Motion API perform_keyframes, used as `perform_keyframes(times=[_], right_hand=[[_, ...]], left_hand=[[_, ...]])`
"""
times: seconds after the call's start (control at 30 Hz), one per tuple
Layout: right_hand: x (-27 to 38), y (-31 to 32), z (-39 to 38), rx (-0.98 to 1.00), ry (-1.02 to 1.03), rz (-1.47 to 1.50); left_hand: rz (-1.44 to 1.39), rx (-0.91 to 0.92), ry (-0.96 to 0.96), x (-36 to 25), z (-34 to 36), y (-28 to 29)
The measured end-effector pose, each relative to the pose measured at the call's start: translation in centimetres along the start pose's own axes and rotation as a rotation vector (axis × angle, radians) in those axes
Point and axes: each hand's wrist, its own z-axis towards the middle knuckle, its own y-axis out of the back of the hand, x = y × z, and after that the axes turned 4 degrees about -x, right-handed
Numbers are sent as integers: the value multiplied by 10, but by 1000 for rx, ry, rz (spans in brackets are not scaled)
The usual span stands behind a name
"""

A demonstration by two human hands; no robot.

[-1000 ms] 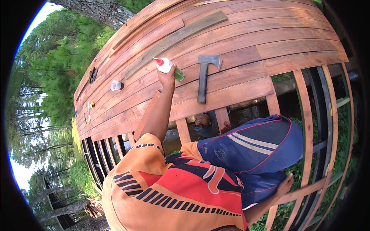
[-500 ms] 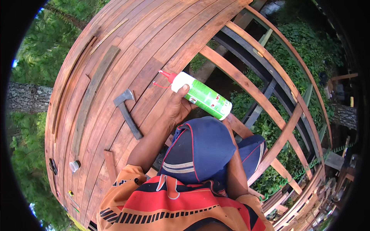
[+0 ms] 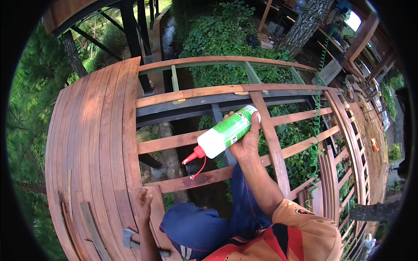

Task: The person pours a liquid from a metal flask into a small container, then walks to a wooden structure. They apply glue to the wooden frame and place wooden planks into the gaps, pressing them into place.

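Observation:
A green and white glue bottle (image 3: 226, 132) with a red nozzle is in my right hand (image 3: 247, 143), its fingers wrapped round the base half. The bottle hangs over the open joists, tilted, its nozzle pointing down and left. The red nozzle cap (image 3: 192, 177) dangles on its strap beside the tip. My left hand (image 3: 143, 203) is lower left, just above the deck boards (image 3: 109, 143), its fingers loosely bent and nothing visible in them. Beside the left forearm lies a hatchet (image 3: 129, 240), partly hidden by that arm.
Bare joists (image 3: 174, 140) with wide gaps run ahead and to the right, above a ditch and plants. A coiled green hose (image 3: 315, 150) crosses them. Loose wood strips (image 3: 93, 226) lie on the decking at left. Stacked boards (image 3: 328, 185) are on the right.
The glue bottle has passed from my left hand to my right, and its nozzle has tipped downward. My left hand has come away toward the deck. The view has swung right, over the joists.

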Motion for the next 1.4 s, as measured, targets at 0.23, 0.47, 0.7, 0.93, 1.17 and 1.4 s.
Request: perform_keyframes(times=[0.23, 0.47, 0.7, 0.93, 1.17, 1.4], right_hand=[[-37, -29, 0, 576, 465, -274], [-213, 74, 10, 136, -344, -767], [-301, 74, 48, 375, -190, -741], [-375, 64, 63, 633, -26, -933], [-410, 74, 81, 441, -124, -777], [-413, 88, 86, 440, -126, -738]], left_hand=[[1381, -862, 404, 52, 114, 83], [1443, -890, 376, 48, 107, 59], [1221, -961, 243, 44, 102, 58], [1238, -938, 299, 35, 101, 57], [1238, -930, 283, 41, 102, 58], [1263, -916, 277, 41, 103, 58]])
